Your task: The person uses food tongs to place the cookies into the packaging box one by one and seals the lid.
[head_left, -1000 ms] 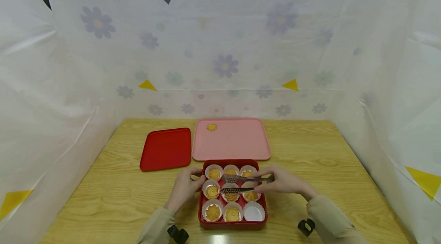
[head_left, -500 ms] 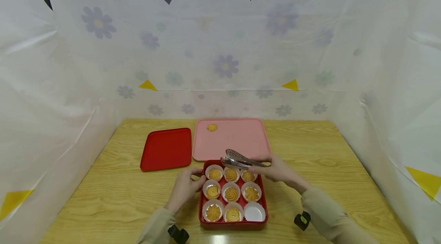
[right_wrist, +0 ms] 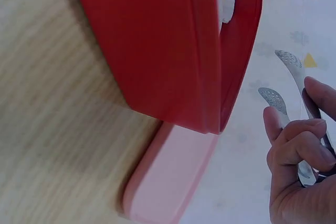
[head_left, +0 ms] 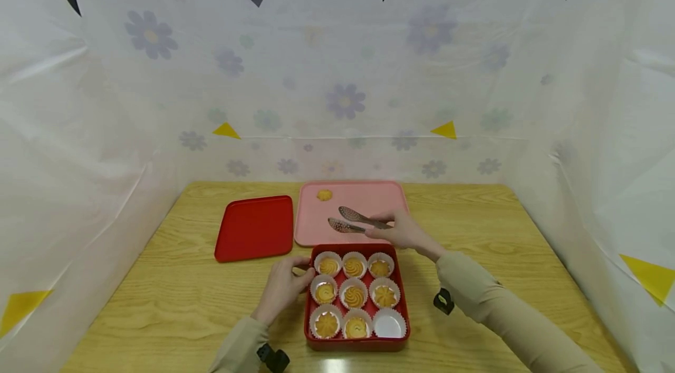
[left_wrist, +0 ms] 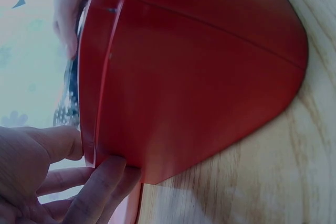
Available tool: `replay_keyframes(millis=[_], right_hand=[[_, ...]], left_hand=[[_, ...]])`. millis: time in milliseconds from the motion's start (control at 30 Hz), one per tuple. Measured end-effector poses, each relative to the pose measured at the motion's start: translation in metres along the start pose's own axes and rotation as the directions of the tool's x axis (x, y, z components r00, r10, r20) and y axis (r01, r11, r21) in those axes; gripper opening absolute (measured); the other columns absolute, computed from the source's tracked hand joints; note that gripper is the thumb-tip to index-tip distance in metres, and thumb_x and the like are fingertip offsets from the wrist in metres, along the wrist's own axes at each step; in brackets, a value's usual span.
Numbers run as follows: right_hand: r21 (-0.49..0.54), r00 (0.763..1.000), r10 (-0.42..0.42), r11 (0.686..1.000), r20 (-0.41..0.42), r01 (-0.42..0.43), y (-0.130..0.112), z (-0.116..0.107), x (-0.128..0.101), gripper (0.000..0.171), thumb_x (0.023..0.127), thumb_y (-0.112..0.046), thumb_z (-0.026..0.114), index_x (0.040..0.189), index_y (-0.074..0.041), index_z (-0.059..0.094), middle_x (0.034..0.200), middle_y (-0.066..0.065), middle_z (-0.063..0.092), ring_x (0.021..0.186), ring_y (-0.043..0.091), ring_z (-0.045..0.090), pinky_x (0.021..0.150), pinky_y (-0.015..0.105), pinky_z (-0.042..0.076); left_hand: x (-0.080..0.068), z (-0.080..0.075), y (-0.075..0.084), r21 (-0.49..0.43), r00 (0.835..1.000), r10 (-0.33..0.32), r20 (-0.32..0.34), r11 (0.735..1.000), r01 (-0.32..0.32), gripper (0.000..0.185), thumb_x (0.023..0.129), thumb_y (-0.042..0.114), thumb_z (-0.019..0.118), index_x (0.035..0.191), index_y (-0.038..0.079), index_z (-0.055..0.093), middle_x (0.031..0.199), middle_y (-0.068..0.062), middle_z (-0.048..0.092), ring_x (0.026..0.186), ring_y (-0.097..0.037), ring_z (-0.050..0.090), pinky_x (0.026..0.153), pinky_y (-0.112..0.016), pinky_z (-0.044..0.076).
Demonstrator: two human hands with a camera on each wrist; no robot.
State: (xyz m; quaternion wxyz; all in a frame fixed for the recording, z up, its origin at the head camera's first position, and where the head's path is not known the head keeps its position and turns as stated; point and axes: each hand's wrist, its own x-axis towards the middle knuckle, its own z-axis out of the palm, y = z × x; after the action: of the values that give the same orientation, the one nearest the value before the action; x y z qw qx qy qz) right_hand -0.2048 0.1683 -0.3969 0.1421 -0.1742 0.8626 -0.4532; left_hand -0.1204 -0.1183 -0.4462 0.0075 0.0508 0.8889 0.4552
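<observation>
nearest, the red box (head_left: 355,346) stands on the wooden table (head_left: 474,215), a cookie in each of eight paper cups; only the near right cup (head_left: 389,325) shows a bare white floor. the box could slide or twist if the left hand (head_left: 282,289) pulled unevenly, for that hand holds it at one spot alone, bent fingers and thumb at wall and rim by the far left corner. cookies might then shift or tip in their cups.

a little farther off, the right hand (head_left: 402,231) pinches the metal tongs (head_left: 345,225) between thumb and fingers. the two perforated ends stand apart with nothing between them, above the pink tray (head_left: 390,203). its sleeve (head_left: 501,305) runs near the box's right side and could knock it if the arm swung inward.

farthest, the lone cookie (head_left: 324,195) lies flat near the far left corner of that tray. it might be shoved against the rim if one end of the tongs met it first, or crack if squeezed hard, since such dough is probably crumbly. a weak hold on its uneven edge could let it slip. it looks pale golden and flower-like, with lobes round the edge; finer marks are too small to make out.
</observation>
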Motion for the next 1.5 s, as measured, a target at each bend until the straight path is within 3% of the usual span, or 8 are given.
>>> replay_keyframes(millis=[67,233,333,433,600,867,1167,1500], right_hand=[[-0.023,1.0,-0.002,1.0,-0.012,0.002,-0.003,0.0,0.008,0.046,0.095,-0.026,0.07,0.132,0.001,0.064,0.132,0.023,0.065,0.101,0.021,0.063,0.075,0.029,0.049],[-0.013,0.999,0.034,0.999,-0.009,-0.034,-0.005,0.002,0.029,0.031,0.095,-0.023,0.069,0.117,-0.002,0.073,0.096,0.012,0.073,0.052,0.012,0.042,0.051,0.026,0.039],[-0.03,0.998,0.067,0.997,-0.023,-0.067,-0.005,0.005,0.042,0.019,0.095,-0.024,0.07,0.1,-0.007,0.076,0.063,0.0,0.056,0.043,0.01,0.028,0.045,0.026,0.031],[-0.08,0.993,0.101,0.991,-0.052,-0.105,-0.004,0.011,0.055,0.021,0.093,-0.028,0.072,0.085,-0.009,0.072,0.051,-0.006,0.037,0.043,0.01,0.027,0.045,0.026,0.029],[-0.155,0.985,0.148,0.975,-0.086,-0.16,-0.005,0.018,0.073,0.034,0.091,-0.033,0.073,0.068,-0.012,0.06,0.049,-0.007,0.032,0.044,0.011,0.028,0.047,0.027,0.031],[-0.193,0.971,0.208,0.954,-0.123,-0.228,-0.007,0.025,0.096,0.027,0.093,-0.029,0.071,0.087,-0.003,0.07,0.054,-0.005,0.037,0.048,0.013,0.034,0.05,0.027,0.033],[-0.225,0.963,0.21,0.943,-0.17,-0.246,-0.013,0.037,0.113,0.04,0.091,-0.026,0.073,0.063,-0.014,0.048,0.053,-0.003,0.037,0.05,0.012,0.031,0.05,0.027,0.031],[-0.236,0.935,0.277,0.915,-0.22,-0.327,-0.022,0.046,0.121,0.024,0.094,-0.028,0.07,0.08,-0.009,0.061,0.065,0.001,0.05,0.058,0.016,0.041,0.054,0.03,0.036]], left_hand=[[0.0,0.0,0.0,-0.003,1.0,-0.001,0.002,1.0,0.001,0.026,0.089,0.009,0.07,0.111,-0.004,0.073,0.103,-0.016,0.075,0.076,-0.016,0.07,0.065,-0.025,0.055],[0.0,-0.001,0.0,-0.009,1.0,-0.009,0.005,1.0,0.009,0.025,0.089,0.009,0.07,0.111,-0.003,0.073,0.104,-0.015,0.075,0.078,-0.016,0.07,0.065,-0.025,0.056],[0.0,-0.002,0.0,-0.01,1.0,-0.023,0.001,1.0,0.023,0.025,0.089,0.01,0.07,0.111,-0.002,0.073,0.104,-0.014,0.075,0.078,-0.015,0.07,0.066,-0.025,0.055],[-0.001,-0.003,0.0,-0.016,1.0,-0.028,-0.002,0.999,0.028,0.025,0.089,0.01,0.07,0.111,-0.002,0.074,0.104,-0.014,0.075,0.077,-0.014,0.069,0.065,-0.025,0.055],[-0.001,-0.003,0.0,-0.016,1.0,-0.027,0.001,1.0,0.027,0.025,0.089,0.009,0.07,0.111,-0.002,0.073,0.103,-0.015,0.075,0.075,-0.014,0.069,0.064,-0.025,0.055],[0.0,-0.003,0.0,-0.009,0.999,-0.032,-0.003,0.999,0.032,0.025,0.088,0.008,0.07,0.11,-0.003,0.073,0.102,-0.015,0.075,0.073,-0.012,0.068,0.063,-0.023,0.054],[0.0,-0.003,0.0,-0.006,1.0,-0.029,-0.006,1.0,0.029,0.024,0.088,0.008,0.07,0.11,-0.003,0.074,0.1,-0.014,0.075,0.073,-0.013,0.068,0.063,-0.024,0.054],[0.001,-0.002,0.002,-0.007,1.0,-0.019,0.012,1.0,0.019,0.024,0.089,0.008,0.07,0.11,-0.002,0.074,0.102,-0.014,0.075,0.075,-0.015,0.07,0.064,-0.025,0.055]])
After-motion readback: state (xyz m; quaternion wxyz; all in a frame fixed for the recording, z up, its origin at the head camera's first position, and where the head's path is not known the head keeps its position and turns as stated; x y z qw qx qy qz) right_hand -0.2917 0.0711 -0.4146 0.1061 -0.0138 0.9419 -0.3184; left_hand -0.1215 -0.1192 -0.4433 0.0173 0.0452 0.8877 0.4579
